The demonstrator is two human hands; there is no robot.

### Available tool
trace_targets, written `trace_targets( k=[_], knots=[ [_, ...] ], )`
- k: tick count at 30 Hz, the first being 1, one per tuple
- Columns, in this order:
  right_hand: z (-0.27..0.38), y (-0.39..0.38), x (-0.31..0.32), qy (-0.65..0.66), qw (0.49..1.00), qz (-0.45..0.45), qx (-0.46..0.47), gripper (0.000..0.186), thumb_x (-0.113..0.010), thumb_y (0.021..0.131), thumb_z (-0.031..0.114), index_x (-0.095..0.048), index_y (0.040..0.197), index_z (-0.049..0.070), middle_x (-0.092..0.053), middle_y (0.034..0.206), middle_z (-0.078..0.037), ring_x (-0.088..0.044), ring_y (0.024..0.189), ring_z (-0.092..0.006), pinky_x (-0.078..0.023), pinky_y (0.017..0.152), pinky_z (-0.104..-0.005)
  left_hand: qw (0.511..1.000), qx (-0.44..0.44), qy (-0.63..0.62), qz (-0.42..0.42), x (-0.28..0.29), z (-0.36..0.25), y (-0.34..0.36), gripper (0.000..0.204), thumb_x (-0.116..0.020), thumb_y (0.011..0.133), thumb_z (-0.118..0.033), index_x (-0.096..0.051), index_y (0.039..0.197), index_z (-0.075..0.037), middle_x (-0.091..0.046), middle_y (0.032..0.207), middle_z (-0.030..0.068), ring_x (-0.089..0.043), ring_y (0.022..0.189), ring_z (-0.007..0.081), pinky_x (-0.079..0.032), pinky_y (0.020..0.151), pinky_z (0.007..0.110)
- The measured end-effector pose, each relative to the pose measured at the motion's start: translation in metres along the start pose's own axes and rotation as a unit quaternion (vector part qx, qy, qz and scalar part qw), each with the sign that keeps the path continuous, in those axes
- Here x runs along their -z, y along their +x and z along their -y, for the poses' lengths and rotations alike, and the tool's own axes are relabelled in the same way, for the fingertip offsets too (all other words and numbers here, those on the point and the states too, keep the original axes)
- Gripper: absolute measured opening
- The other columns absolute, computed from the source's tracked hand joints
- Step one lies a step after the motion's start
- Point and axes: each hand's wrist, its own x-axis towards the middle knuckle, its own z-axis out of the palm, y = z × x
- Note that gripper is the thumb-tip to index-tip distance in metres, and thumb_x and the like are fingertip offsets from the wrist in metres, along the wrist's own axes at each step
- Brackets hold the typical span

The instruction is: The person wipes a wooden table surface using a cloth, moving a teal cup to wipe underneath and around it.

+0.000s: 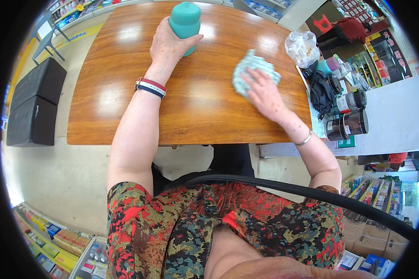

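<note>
At the far left part of the wooden table (219,125), my left hand (167,43) is wrapped round a teal bottle (185,23) with a rounded lid. The bottle's lower part is partly covered by my hand and thumb. My right hand (264,93) presses a crumpled pale green checked cloth (246,69) against the tabletop, right of the middle. Its fingers lie over the cloth, slightly blurred, and the fingertips bend into it. A banded bracelet (150,88) is on my left wrist, and a silver bangle (305,138) on my right.
Along the table's right edge stand a clear plastic bag (302,48), a black bag (323,90), a teal and purple container (328,66) and dark lidded jars (347,124). A black padded bench (35,104) is at left. Another person (351,35) is at far right. Stocked shelves surround the area.
</note>
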Motion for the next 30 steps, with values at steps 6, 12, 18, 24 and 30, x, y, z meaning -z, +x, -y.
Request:
trace_targets(
  k=[6, 12, 18, 24, 30],
  knots=[
    [-0.017, 0.089, -0.028, 0.126, 0.990, -0.047, 0.038, 0.041, -0.046, 0.092, 0.025, -0.052, 0.131, 0.014, -0.048, 0.137, -0.013, -0.042, 0.127, -0.0315, -0.033, 0.107, -0.0435, 1.000, 0.009, -0.013, 0.013, -0.002, -0.010, -0.003, 0.085, -0.083, 0.061, -0.047, -0.047, 0.128, -0.008, -0.059, 0.119, 0.0109, -0.058, 0.111, 0.0255, -0.048, 0.091, 0.041],
    [-0.160, 0.124, -0.101, -0.110, 0.992, 0.025, -0.060, 0.044, -0.032, 0.098, 0.028, -0.045, 0.136, 0.012, -0.043, 0.143, -0.013, -0.038, 0.133, -0.0293, -0.029, 0.112, -0.0397, 1.000, -0.015, -0.020, 0.011, -0.011, -0.010, -0.003, 0.081, -0.083, 0.064, -0.043, -0.047, 0.128, -0.008, -0.059, 0.119, 0.0109, -0.058, 0.111, 0.0259, -0.048, 0.091, 0.041],
    [-0.220, 0.079, -0.137, -0.045, 0.943, 0.061, -0.325, 0.055, -0.029, 0.097, 0.045, -0.040, 0.141, 0.015, -0.034, 0.148, -0.011, -0.037, 0.133, -0.0324, -0.026, 0.113, -0.0419, 1.000, -0.006, -0.030, 0.002, -0.016, -0.011, -0.006, 0.079, -0.083, 0.064, -0.040, -0.047, 0.127, -0.008, -0.059, 0.119, 0.0107, -0.058, 0.110, 0.0272, -0.048, 0.090, 0.042],
    [-0.065, 0.122, -0.079, 0.031, 0.998, -0.021, -0.044, 0.046, -0.039, 0.095, 0.035, -0.048, 0.136, 0.015, -0.045, 0.141, -0.013, -0.043, 0.128, -0.0320, -0.034, 0.108, -0.0438, 0.999, 0.001, -0.038, -0.006, -0.017, -0.018, -0.008, 0.076, -0.083, 0.064, -0.037, -0.048, 0.125, -0.008, -0.059, 0.118, 0.0113, -0.058, 0.110, 0.0286, -0.048, 0.089, 0.041],
    [-0.069, 0.188, -0.085, 0.066, 0.996, -0.043, 0.048, 0.044, -0.041, 0.095, 0.033, -0.050, 0.132, 0.011, -0.046, 0.139, -0.014, -0.042, 0.128, -0.0309, -0.031, 0.109, -0.0414, 0.999, 0.014, -0.037, -0.012, -0.013, -0.013, -0.007, 0.077, -0.084, 0.063, -0.035, -0.049, 0.125, -0.006, -0.059, 0.119, 0.0136, -0.057, 0.111, 0.0278, -0.048, 0.090, 0.040]
  ],
)
